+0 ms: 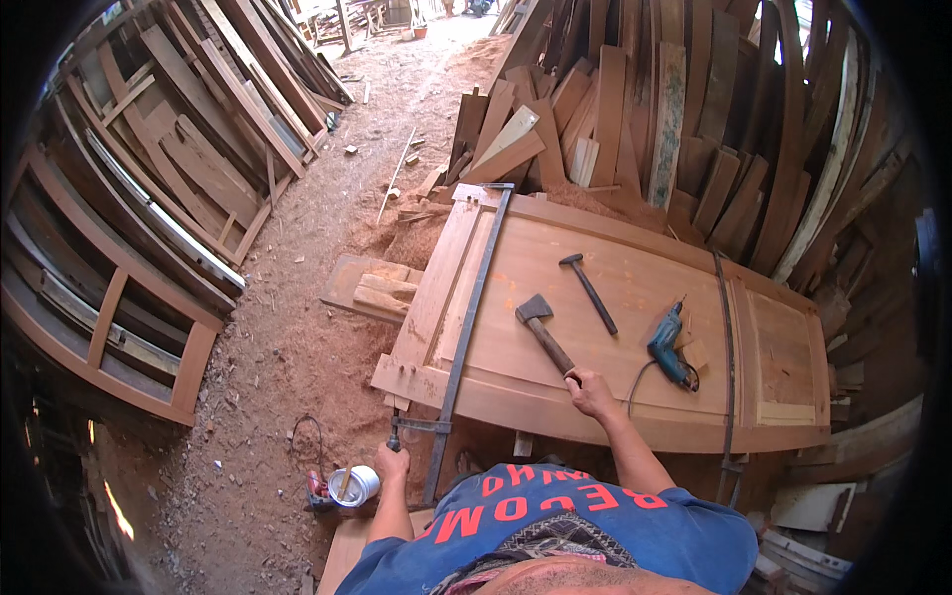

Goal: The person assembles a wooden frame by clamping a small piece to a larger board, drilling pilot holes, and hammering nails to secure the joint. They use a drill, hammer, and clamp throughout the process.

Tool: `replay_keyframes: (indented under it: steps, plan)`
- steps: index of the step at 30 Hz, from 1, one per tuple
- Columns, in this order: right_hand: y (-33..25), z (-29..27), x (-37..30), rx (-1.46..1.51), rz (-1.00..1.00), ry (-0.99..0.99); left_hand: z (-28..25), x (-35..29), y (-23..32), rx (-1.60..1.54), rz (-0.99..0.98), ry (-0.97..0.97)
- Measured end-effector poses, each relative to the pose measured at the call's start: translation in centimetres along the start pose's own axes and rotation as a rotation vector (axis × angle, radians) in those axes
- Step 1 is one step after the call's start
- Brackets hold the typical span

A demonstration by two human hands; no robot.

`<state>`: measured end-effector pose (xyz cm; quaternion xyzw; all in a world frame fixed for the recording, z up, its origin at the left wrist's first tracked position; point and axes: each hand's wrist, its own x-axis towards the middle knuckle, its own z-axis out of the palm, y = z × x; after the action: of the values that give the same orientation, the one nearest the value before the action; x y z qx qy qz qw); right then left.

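Note:
A wooden panelled door (635, 263) lies flat in front of me. Across its left end runs a long metal bar clamp (470, 327), and my left hand (393, 462) is closed round the clamp's screw handle at the near edge. My right hand (593, 393) grips the end of a hatchet's wooden handle; the hatchet (543, 338) rests over the door with its head pointing away from me. Beyond it lies a hammer (593, 298) with a dark handle. To the right sits a blue-green power drill (671, 349), its cord trailing toward the near edge.
A second bar clamp (727, 347) crosses the door's right part. Below left, a white pot (356, 486) stands beside a red corded tool (318, 489). Wooden frames (104, 327) lean on the left, and stacked boards (635, 109) rise behind. Sawdust and offcuts cover the ground.

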<state>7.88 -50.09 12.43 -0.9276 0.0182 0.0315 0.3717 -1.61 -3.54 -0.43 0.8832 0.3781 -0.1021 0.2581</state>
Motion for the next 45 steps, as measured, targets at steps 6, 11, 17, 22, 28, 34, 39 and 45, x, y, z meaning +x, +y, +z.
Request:
replay_keyframes:
  steps: [6,11,17,22,28,34,39,45]
  plan:
    - [0.0,0.4,-0.5,0.010,0.004,-0.017,0.1,0.4,-0.2,0.037,-0.020,-0.052]
    - [-0.3,0.6,-1.1,0.010,0.043,-0.053,-0.1,0.6,-0.1,0.006,-0.037,-0.060]
    - [0.2,1.7,-1.6,0.005,0.045,-0.102,0.0,1.1,-0.7,0.005,-0.012,-0.070]
    - [1.0,2.8,-1.9,-0.016,0.033,-0.132,-0.1,1.8,-0.8,0.014,-0.008,-0.159]
    - [0.3,3.2,-2.8,-0.007,0.048,-0.175,-0.3,1.6,-0.6,0.014,-0.005,-0.165]
    - [0.4,3.8,-3.7,-0.025,-0.009,-0.197,0.2,1.9,-0.6,0.031,-0.007,-0.178]
    - [0.4,4.4,-3.9,-0.026,-0.050,-0.202,0.3,1.9,-1.1,-0.001,-0.001,-0.118]
    - [0.1,4.3,-4.1,-0.016,-0.041,-0.220,0.1,1.6,-0.7,0.022,-0.011,-0.134]
